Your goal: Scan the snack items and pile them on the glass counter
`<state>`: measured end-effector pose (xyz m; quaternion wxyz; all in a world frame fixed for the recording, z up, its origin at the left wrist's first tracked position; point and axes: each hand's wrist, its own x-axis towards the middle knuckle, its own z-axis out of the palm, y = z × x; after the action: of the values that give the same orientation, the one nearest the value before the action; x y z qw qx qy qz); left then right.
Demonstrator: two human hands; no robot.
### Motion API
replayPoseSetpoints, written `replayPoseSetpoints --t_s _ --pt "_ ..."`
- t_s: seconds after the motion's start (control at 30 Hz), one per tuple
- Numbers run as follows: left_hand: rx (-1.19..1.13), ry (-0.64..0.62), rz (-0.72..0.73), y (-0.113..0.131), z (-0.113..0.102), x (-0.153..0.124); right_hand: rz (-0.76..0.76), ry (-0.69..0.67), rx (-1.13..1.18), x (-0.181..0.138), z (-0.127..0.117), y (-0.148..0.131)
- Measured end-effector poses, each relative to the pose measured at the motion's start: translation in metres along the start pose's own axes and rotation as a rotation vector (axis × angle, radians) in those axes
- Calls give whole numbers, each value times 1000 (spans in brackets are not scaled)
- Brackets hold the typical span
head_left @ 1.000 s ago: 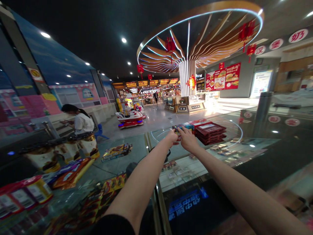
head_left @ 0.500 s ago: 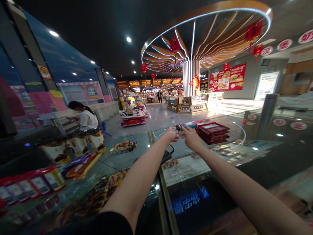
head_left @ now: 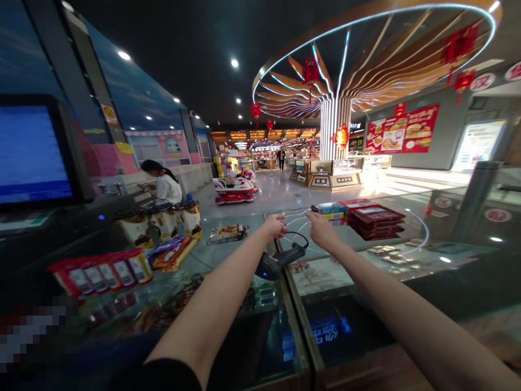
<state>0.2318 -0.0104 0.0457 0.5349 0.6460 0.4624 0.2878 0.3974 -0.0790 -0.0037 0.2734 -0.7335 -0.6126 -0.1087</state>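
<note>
Over the glass counter (head_left: 299, 224), the left hand (head_left: 275, 226) has its fingers half bent and seems to hold nothing. The right hand (head_left: 322, 229) is beside the boxes (head_left: 334, 209), at their left end; one cannot tell its grip. The boxes lie just left of the red packs (head_left: 376, 222). A scanner (head_left: 283, 260) lies nearer than both hands.

small colourful boxes (head_left: 335, 214), stacked on glass counter (head_left: 299, 224)

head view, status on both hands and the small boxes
Left hand looks empty. Right hand beside small boxes, contact unclear. Dark red packs stacked right of boxes; black scanner near left wrist.
</note>
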Motion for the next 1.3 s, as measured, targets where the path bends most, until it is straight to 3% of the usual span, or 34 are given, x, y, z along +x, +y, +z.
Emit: replayPoseSetpoints --t_s 0.53,0.83,1.1,1.3 --pt "19 113 46 -36 -96 -41 -116 -145 88 14 16 -65" --pt "96 309 161 -77 -143 -50 -191 -246 173 27 35 -96" --pt "532 664 372 -110 -169 -38 -259 -348 216 40 52 -116" --pt "723 679 321 -116 -176 -42 -278 -436 230 48 57 -126"
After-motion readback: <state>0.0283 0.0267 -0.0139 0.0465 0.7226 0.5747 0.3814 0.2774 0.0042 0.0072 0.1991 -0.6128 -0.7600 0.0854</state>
